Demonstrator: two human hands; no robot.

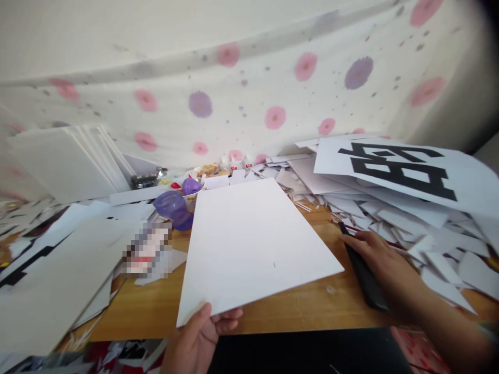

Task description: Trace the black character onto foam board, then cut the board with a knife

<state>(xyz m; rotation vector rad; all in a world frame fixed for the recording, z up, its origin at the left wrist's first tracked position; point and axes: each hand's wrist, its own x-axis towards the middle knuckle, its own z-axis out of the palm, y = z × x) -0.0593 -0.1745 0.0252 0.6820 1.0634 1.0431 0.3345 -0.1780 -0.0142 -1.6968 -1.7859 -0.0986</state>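
My left hand (197,340) grips the near corner of a large blank white board (253,244), thumb on top and fingers curled beneath, and the board lies tilted over the wooden table (156,306). My right hand (380,259) rests on a long black object (364,278), perhaps a cutter or ruler, lying on the table just right of the board; the fingers lie over it, loosely curled. Right of that hand spreads a heap of white paper offcuts (409,228).
A white sheet with a big black character (401,169) lies on the heap at right. A stack of white boards (66,163) leans at the back left. Purple plastic containers (173,205) and small clutter sit behind the board. More sheets cover the left. A flowered cloth hangs behind.
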